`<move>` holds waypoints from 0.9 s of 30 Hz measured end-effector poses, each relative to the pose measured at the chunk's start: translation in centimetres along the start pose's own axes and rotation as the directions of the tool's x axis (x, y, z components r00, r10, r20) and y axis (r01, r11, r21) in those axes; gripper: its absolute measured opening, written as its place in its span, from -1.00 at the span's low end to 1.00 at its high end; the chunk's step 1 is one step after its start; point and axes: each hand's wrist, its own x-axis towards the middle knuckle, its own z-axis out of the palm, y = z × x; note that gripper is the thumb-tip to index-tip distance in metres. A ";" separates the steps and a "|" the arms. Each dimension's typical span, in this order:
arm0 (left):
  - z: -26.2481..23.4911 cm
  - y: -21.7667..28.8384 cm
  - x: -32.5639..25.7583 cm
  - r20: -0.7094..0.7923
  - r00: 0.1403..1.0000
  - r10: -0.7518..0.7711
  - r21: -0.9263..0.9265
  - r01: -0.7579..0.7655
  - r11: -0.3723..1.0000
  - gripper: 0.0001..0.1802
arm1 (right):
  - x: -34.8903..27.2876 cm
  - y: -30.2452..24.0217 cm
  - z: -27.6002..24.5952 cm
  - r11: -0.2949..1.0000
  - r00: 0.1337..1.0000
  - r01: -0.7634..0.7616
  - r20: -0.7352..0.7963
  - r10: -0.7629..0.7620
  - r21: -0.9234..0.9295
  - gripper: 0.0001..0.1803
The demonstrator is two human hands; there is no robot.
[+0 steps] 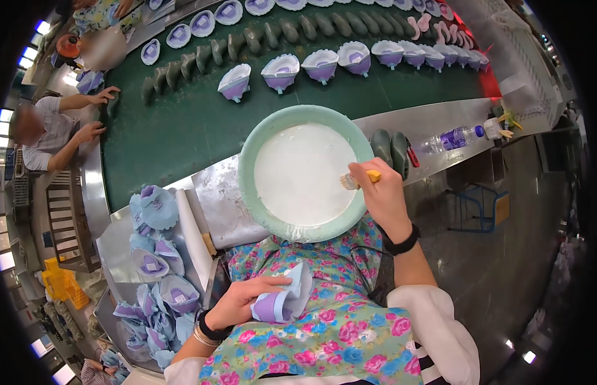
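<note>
Beside a green conveyor belt [183, 128], a worker's right hand [382, 192] pinches a small brush [357, 180] over a basin [305, 173] of white glue, while left-hand fingers [247, 298] close around a light, floppy-looking purple shoe upper [282, 298] on the lap.

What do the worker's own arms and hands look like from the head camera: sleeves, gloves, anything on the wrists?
Both hands are bare, no gloves. The left hand has a black band and thin silver-coloured bangles at the wrist. The right hand has a black wristband. Both forearms are bare, with white sleeves pushed up near the elbows; the right one shows dark stripes by the lower edge. A floral apron covers the lap between them.
</note>
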 end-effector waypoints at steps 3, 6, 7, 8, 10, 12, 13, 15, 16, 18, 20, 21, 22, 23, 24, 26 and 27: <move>-0.5 -0.2 0.7 -0.002 1.000 -0.017 -0.045 0.017 0.999 -0.51 | 0.3 2.2 2.3 0.997 0.997 -0.042 0.071 0.038 0.057 -0.79; -0.1 -2.8 0.5 -0.247 0.953 -0.174 -0.328 0.087 0.941 -0.44 | 0.4 5.0 4.8 0.993 0.990 0.114 0.089 -0.114 0.011 -0.79; -0.4 -3.5 1.2 -0.257 0.938 -0.231 -0.411 0.110 0.905 -0.35 | 0.5 5.4 5.1 0.995 0.991 0.104 0.086 -0.103 -0.007 -0.80; -0.7 -3.7 1.7 -0.308 0.922 -0.236 -0.508 0.050 0.860 -0.36 | 0.6 5.6 5.4 0.995 0.993 0.092 0.082 -0.090 -0.026 -0.79; -1.5 -3.6 3.5 -0.404 0.877 -0.259 -0.666 -0.088 0.741 -0.37 | 0.7 5.3 5.1 0.998 0.995 0.070 0.066 -0.069 -0.007 -0.79; -2.7 -4.5 4.6 -0.411 0.884 -0.223 -0.721 -0.166 0.673 -0.41 | 1.1 2.4 3.8 0.995 0.996 0.055 0.059 -0.060 0.080 -0.79; -3.3 -4.6 5.0 -0.409 0.882 -0.232 -0.741 -0.173 0.648 -0.41 | 1.1 0.9 3.1 0.988 0.994 0.062 0.080 -0.074 0.144 -0.79; -3.9 -4.9 5.7 -0.422 0.882 -0.208 -0.741 -0.204 0.640 -0.42 | 1.3 -2.7 2.1 0.960 0.987 0.076 0.118 -0.111 0.270 -0.79; -3.9 -4.8 6.1 -0.418 0.885 -0.206 -0.748 -0.206 0.631 -0.43 | 1.3 -4.2 1.8 0.942 0.971 0.117 0.162 -0.174 0.315 -0.77; -3.8 -4.4 6.9 -0.406 0.891 -0.205 -0.760 -0.204 0.617 -0.45 | 1.2 -6.2 1.9 0.894 0.925 0.184 0.235 -0.299 0.409 -0.74; -3.6 -4.5 7.0 -0.401 0.898 -0.183 -0.761 -0.215 0.612 -0.46 | 1.4 -5.9 2.5 0.903 0.930 0.180 0.231 -0.286 0.391 -0.76; -3.6 -4.7 6.9 -0.399 0.901 -0.172 -0.762 -0.222 0.608 -0.47 | 1.7 -5.4 2.5 0.919 0.946 0.154 0.213 -0.243 0.362 -0.77; -3.7 -4.8 6.7 -0.399 0.902 -0.163 -0.765 -0.230 0.601 -0.45 | 1.7 -4.8 2.6 0.933 0.959 0.126 0.198 -0.201 0.337 -0.78; -3.9 -5.0 6.6 -0.400 0.904 -0.153 -0.769 -0.239 0.593 -0.43 | 1.6 -3.9 3.0 0.938 0.985 0.104 0.094 -0.142 0.330 -0.85; -4.1 -5.1 6.5 -0.400 0.905 -0.144 -0.772 -0.248 0.585 -0.41 | 1.3 -3.6 2.9 0.953 0.992 0.038 0.104 -0.072 0.300 -0.86; -4.2 -5.4 6.6 -0.457 0.879 -0.134 -0.731 -0.285 0.620 -0.42 | 0.3 -2.8 2.7 0.971 0.991 -0.096 0.112 0.073 0.220 -0.85; -4.2 -5.5 6.6 -0.484 0.866 -0.128 -0.709 -0.302 0.637 -0.43 | -0.2 -2.7 3.0 0.975 0.989 -0.114 0.110 0.094 0.192 -0.81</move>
